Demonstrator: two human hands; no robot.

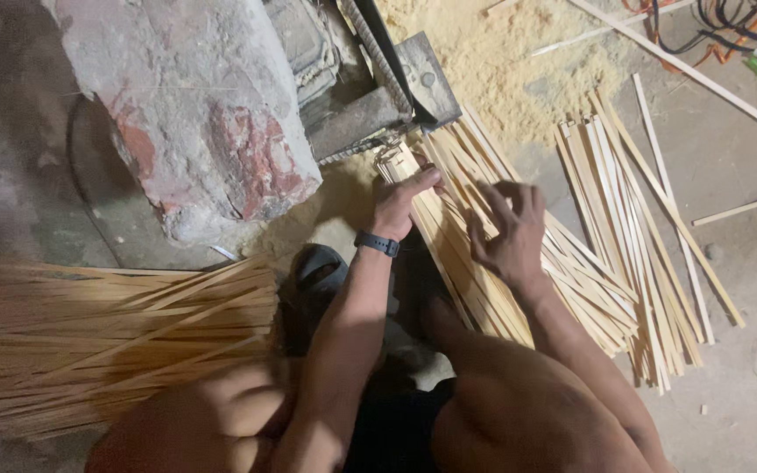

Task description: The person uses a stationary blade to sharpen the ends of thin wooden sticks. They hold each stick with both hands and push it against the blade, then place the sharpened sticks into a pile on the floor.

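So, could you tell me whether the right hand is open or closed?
Open: the right hand hovers, fingers spread, over the bamboo strips.

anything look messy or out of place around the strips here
Yes. Sawdust is heaped loose across the floor behind the machine. A few single strips lie askew, apart from the bundles. The block beside the machine is chipped, with red patches showing.

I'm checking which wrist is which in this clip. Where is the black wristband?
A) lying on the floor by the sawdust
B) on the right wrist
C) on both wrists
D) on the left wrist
D: the black wristband sits just below the left hand, which presses on the bamboo strips; the right hand has a bare wrist.
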